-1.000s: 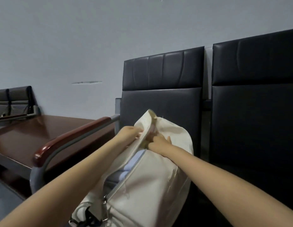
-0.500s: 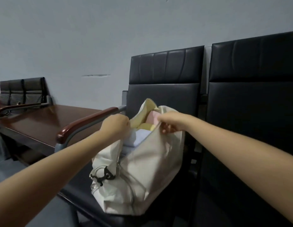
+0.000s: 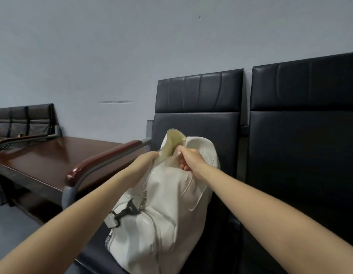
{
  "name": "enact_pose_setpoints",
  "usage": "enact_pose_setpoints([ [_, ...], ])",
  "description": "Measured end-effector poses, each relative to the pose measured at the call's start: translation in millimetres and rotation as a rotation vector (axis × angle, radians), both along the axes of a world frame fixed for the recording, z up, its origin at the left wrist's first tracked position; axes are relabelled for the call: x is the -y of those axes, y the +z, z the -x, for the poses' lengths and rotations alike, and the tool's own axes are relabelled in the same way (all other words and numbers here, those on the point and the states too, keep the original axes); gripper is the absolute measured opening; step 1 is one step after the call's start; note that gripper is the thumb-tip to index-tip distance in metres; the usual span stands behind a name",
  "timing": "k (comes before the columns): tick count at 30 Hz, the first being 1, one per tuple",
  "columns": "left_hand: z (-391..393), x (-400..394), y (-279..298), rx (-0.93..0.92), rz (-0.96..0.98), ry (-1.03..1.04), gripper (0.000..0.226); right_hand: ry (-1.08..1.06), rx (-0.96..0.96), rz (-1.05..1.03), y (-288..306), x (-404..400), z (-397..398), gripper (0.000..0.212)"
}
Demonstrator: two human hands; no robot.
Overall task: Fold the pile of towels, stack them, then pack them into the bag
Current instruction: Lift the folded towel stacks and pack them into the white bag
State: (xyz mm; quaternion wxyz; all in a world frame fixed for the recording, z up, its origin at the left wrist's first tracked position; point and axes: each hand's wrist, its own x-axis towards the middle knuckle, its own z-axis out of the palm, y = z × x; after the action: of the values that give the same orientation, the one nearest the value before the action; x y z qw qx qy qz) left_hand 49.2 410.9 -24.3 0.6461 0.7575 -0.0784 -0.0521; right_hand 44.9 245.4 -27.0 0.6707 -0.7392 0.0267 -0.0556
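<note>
A white bag stands upright on the black seat of a chair, leaning against its backrest. My left hand grips the left edge of the bag's top opening. My right hand pinches the right edge of the same opening, fingers curled round the fabric. Between my hands the pale yellow lining shows at the mouth. A zip runs down the bag's front, and a black clip hangs on its left side. No towels are visible; the bag's inside is hidden.
The black chair has a wooden armrest on a grey metal frame to the bag's left. A second black chair stands to the right. A dark brown table lies on the left, with more seats behind it.
The bag's mouth has been drawn together: the blue, yellow and pink towels seen inside half a second ago no longer show. Both hands have come closer at the top opening.
</note>
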Motion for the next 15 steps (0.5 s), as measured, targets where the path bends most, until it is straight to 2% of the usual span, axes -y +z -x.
enact_pose_setpoints([
  [3, 3.8, -10.1, -14.3, 0.012, -0.091, -0.039, 0.035, 0.087, 0.149, 0.242, -26.4, -1.5, 9.5, 0.022],
  [4, 6.9, -12.6, -16.9, 0.042, -0.092, -0.022, 0.040, 0.077, 0.234, 0.335, -34.7, 2.2, 13.9, 0.022],
  [6, 18.3, -15.3, -20.8, 0.170, -0.142, 0.062, 0.040, 0.037, 0.356, 0.381, -48.6, 12.6, 25.2, 0.017],
  [7, 24.8, -17.2, -23.9, 0.261, -0.196, 0.110, 0.038, 0.014, 0.405, 0.389, -55.3, 18.0, 31.4, 0.021],
  [11, 54.2, -28.9, -36.9, 0.691, -0.471, 0.370, 0.018, -0.108, 0.534, 0.503, -83.0, 29.4, 58.5, 0.060],
  [13, 71.9, -36.6, -36.9, 0.801, -0.503, 0.489, 0.025, -0.110, 0.534, 0.495, -87.5, 31.6, 74.5, 0.066],
  [15, 88.7, -43.0, -39.6, 0.808, -0.566, 0.435, 0.027, -0.059, 0.550, 0.518, -86.7, 28.7, 90.4, 0.071],
])
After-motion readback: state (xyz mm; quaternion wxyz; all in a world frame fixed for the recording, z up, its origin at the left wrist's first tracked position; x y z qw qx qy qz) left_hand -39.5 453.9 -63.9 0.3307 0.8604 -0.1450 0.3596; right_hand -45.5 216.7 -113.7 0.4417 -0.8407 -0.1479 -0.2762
